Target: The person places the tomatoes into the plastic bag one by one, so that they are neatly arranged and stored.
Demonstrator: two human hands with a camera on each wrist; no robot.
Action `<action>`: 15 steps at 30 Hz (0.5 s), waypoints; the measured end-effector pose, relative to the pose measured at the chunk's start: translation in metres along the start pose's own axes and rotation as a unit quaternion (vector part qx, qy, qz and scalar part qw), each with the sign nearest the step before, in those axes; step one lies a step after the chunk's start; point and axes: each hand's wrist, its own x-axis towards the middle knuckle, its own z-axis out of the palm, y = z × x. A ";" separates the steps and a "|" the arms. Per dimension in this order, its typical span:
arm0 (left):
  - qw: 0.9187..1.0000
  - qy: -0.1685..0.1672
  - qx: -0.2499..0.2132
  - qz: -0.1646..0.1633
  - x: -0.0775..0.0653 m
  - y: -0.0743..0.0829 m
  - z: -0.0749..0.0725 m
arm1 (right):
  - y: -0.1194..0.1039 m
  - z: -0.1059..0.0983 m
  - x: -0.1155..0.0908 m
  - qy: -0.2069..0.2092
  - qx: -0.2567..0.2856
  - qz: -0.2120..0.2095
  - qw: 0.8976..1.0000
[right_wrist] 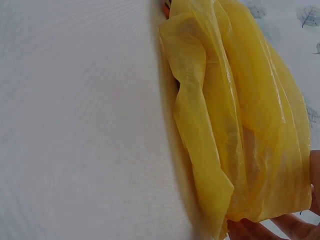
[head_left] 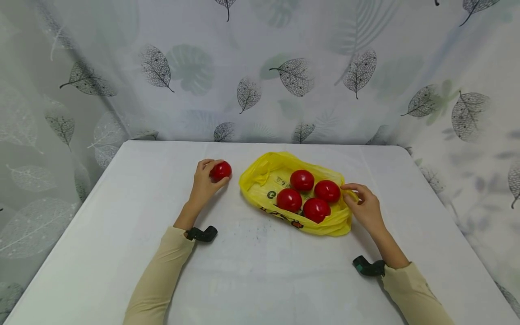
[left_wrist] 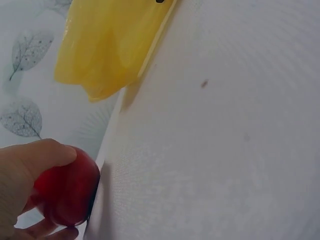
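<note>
My left hand [head_left: 204,181] grips a glossy red tomato [head_left: 221,170], thumb on the near side and fingers over the top. In the left wrist view the tomato [left_wrist: 70,187] is close against the white tabletop. To its right lies a yellow plastic bag [head_left: 256,192], its mouth spread open upward. Several more red tomatoes [head_left: 302,180] sit together inside it. My right hand [head_left: 367,210] pinches the bag's right edge between thumb and fingers. In the right wrist view, the folded yellow bag [right_wrist: 260,125] hides part of that hand's fingers.
A white table [head_left: 260,280] carries everything. Behind and beside it hangs a leaf-patterned curtain [head_left: 260,58]. A black wrist device [head_left: 203,234] is strapped to the left wrist, another black device [head_left: 369,266] to the right.
</note>
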 end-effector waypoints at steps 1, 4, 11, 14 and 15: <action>1.000 0.002 0.000 0.000 -0.001 0.000 0.000 | 0.000 0.000 0.000 0.000 0.001 -0.001 1.000; 1.000 0.013 -0.001 -0.002 -0.002 0.002 -0.001 | 0.000 0.001 -0.001 -0.001 0.003 -0.003 1.000; 0.999 0.041 -0.012 0.032 -0.002 0.011 -0.005 | -0.002 0.000 -0.001 -0.001 -0.001 -0.002 1.000; 0.998 0.047 -0.014 0.046 -0.001 0.017 -0.006 | -0.003 0.000 -0.001 -0.001 -0.003 -0.003 1.000; 0.998 0.048 -0.015 0.049 -0.001 0.018 -0.006 | -0.003 0.000 -0.001 -0.001 -0.004 -0.004 1.000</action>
